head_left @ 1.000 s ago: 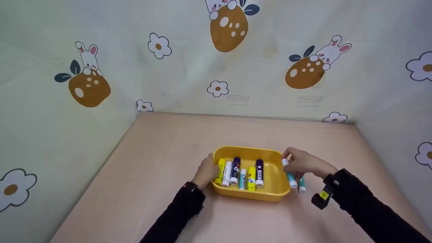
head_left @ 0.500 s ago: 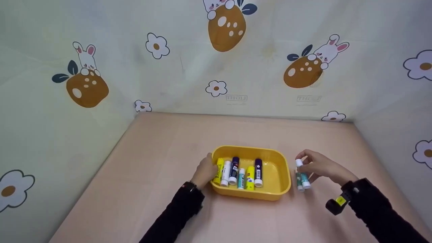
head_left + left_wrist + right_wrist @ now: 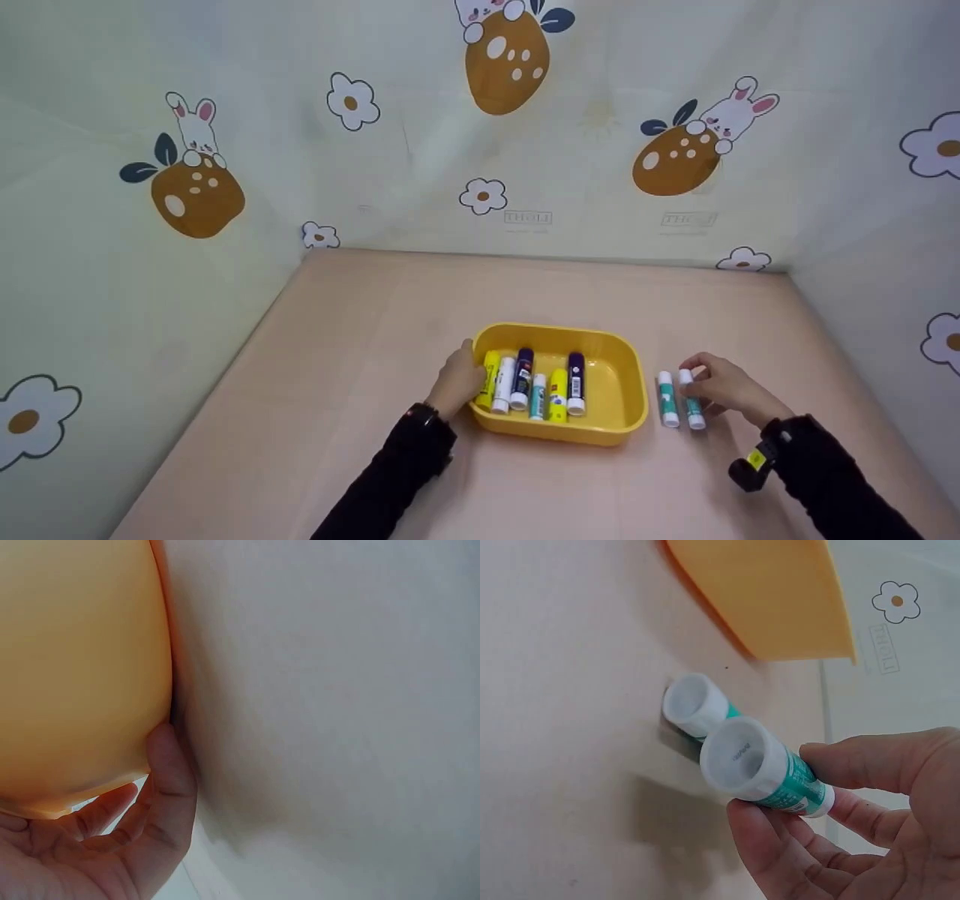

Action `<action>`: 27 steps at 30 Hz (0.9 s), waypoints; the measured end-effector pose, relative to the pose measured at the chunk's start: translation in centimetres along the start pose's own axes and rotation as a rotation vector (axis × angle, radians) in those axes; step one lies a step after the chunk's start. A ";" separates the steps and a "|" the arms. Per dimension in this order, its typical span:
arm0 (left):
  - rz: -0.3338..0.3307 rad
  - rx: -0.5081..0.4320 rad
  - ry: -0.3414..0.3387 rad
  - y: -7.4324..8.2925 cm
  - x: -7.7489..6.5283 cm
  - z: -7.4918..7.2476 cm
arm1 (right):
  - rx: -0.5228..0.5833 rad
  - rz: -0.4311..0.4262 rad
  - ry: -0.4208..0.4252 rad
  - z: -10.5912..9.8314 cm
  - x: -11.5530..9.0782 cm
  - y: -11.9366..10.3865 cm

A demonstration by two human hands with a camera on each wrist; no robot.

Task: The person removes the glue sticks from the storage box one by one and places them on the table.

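Note:
My right hand (image 3: pixel 724 384) pinches a teal-and-white glue stick (image 3: pixel 799 787) between thumb and fingers, to the right of the yellow plastic basket (image 3: pixel 615 435). Just left of it, a second teal-and-white glue stick (image 3: pixel 668 401) lies on the table. At the basket's left end, my left hand (image 3: pixel 455 382) grips the wall; the left wrist view has its curled fingers (image 3: pixel 169 787) against the outside. Inside the basket several glue sticks lie side by side, among them a yellow one (image 3: pixel 558 396), a white one (image 3: pixel 504 385) and a dark purple one (image 3: pixel 576 384).
The beige tabletop (image 3: pixel 375 322) extends around the basket. A pale curtain-like backdrop (image 3: pixel 420 150) printed with rabbits and flowers encloses the back and both sides. Bare basket floor (image 3: pixel 604 397) shows at the right end.
My right hand has carried the glue stick from the basket's right rim out to the right and lowered it beside the other teal one. My left hand has stayed on the basket.

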State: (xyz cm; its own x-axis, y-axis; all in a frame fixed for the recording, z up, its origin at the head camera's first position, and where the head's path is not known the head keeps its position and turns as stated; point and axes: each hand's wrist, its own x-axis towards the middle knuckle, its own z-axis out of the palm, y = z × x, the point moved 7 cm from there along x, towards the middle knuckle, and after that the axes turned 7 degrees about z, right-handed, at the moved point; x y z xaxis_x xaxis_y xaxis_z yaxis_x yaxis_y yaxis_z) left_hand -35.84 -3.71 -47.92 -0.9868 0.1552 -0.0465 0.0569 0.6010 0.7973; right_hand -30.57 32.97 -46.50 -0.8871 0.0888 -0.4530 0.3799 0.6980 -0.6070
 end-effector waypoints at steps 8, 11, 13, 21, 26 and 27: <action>-0.016 -0.013 0.003 -0.1 0.2 0.1 | -0.003 0.050 0.033 0.8 1.3 1.1; -0.016 -0.010 0.004 -0.1 0.2 0.1 | 0.002 0.043 0.038 1.0 1.6 1.0; -0.013 -0.005 0.007 0.0 0.1 0.0 | 0.006 0.040 0.040 1.0 1.7 0.9; -0.011 0.007 0.008 0.0 0.1 0.0 | 0.001 0.030 0.057 1.2 2.0 0.6; 0.015 0.010 0.006 0.1 0.0 -0.2 | -0.019 0.011 0.065 1.1 2.1 0.4; 0.022 0.014 0.005 0.2 0.0 -0.2 | -0.024 0.011 0.066 1.1 2.1 0.3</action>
State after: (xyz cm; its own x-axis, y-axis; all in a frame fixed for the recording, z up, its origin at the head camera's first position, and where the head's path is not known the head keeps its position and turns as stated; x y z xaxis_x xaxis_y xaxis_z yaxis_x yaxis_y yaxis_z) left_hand -35.87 -3.77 -47.68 -0.9861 0.1643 -0.0262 0.0804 0.6080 0.7898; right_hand -31.99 32.63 -48.34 -0.8985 0.1429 -0.4150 0.3841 0.7137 -0.5857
